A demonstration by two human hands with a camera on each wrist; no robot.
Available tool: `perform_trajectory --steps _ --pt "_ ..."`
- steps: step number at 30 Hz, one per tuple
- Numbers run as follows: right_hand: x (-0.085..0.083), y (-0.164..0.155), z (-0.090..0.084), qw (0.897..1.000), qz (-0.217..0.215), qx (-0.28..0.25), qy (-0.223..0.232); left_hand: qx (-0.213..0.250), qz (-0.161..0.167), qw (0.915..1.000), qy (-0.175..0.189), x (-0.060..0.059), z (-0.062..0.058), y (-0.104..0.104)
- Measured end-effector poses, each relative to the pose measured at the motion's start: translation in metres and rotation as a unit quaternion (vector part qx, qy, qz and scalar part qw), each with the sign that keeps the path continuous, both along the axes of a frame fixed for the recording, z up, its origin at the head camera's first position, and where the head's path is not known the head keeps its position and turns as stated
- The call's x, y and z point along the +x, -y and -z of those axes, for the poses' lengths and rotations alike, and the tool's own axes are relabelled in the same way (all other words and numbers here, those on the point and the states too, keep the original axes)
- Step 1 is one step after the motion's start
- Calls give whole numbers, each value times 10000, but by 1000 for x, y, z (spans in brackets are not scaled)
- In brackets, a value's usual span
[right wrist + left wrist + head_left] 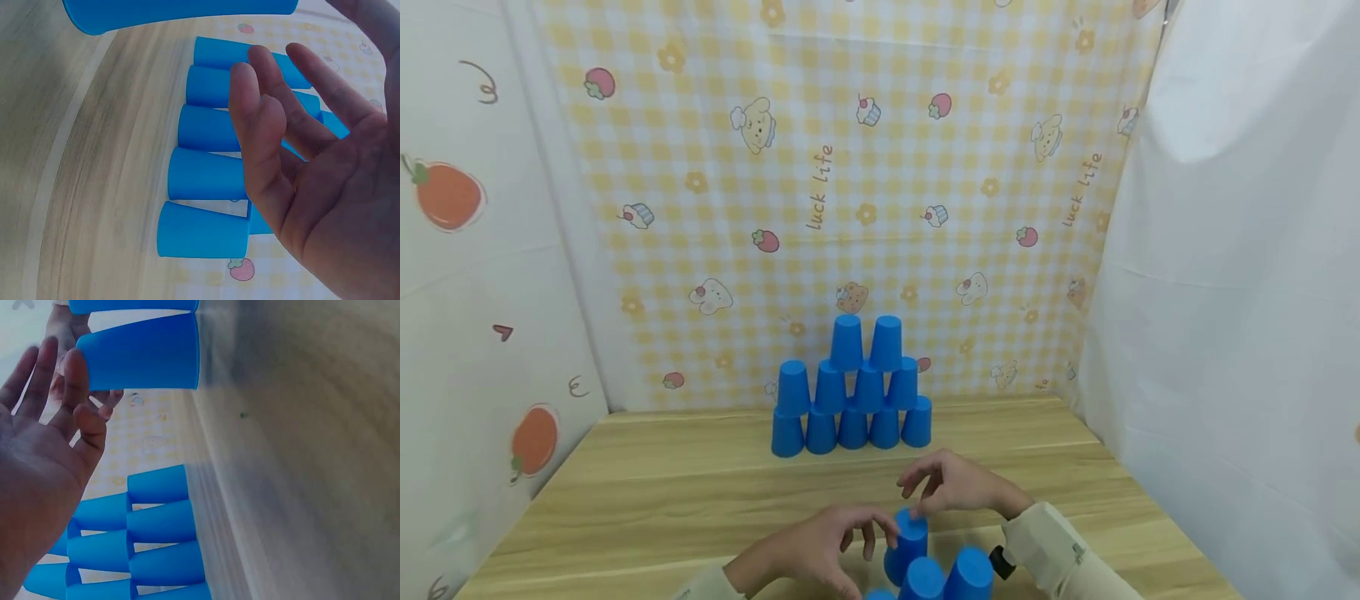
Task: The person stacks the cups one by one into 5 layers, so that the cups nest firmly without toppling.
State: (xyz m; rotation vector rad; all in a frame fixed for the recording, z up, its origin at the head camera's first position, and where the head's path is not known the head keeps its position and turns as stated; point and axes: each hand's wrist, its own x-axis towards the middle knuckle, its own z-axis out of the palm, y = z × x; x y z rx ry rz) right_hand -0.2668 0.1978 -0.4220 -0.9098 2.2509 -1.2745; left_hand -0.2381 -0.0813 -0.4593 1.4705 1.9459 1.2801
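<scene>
Wooden worktop (662, 475), gingham backdrop. Cup pyramid (852, 392) stands three tiers high at the back, top unfinished. Left hand (820, 546) and right hand (955, 483), fingers loose, hover at near upturned cup (908, 546), gripping nothing; spare cups (947, 577) beside it.

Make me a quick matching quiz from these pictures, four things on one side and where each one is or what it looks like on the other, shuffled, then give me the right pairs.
Things
1. cup pyramid
2. left hand
3. right hand
4. backdrop cloth

Descriptions
A. yellow check with cartoon prints
B. stacked upside down at the far edge of the table
C. fingers spread above the tallest near cup, not gripping
D. open beside that near cup, on the side of the orange-print wall

Pairs: 1-B, 2-D, 3-C, 4-A
</scene>
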Motion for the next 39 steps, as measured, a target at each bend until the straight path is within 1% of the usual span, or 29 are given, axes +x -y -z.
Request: perform_trajectory --steps 2,6,9,12,15,18,21,23,25,27,30,32,34,36,39 --pt "0 -1 0 9999 -106 -17 107 -124 146 9998 -38 1 1 -2" --pt "-1 -3 2 9991 -314 71 284 -290 490 9983 123 3 3 -4" --pt "-3 -6 4 9978 -556 127 327 -304 764 9960 337 3 4 -6" --pt "-5 -8 5 9956 -886 72 284 -277 944 9945 361 3 4 -7" --pt "-7 -9 7 9931 -1135 -7 293 -331 997 9939 348 3 3 -6" --pt "-7 -10 7 9922 -1185 18 380 -418 1011 9931 428 3 1 -5" --pt "-6 -10 8 9919 -1198 145 395 -344 1031 9928 497 3 1 -4" --pt "-6 -9 10 9913 -1254 195 349 -215 1033 9935 433 3 0 -3" --pt "-5 -8 11 9905 -1329 202 297 -154 961 9947 324 2 -2 0" --pt "-5 -8 11 9906 -1325 172 278 -108 809 9965 191 1 -5 3" --pt "-6 -10 11 9920 -1221 168 275 9 521 9986 -1 -1 -11 8" --pt "-6 -11 10 9933 -1104 197 276 99 243 9996 -86 -3 -14 11" --pt "-7 -12 10 9948 -958 246 244 123 -124 9997 -159 -4 -16 14" --pt "-7 -11 8 9966 -751 303 137 70 -593 9979 -264 -5 -19 18" --pt "-7 -9 4 9984 -419 364 -80 -17 -1333 9902 -424 -6 -24 22"
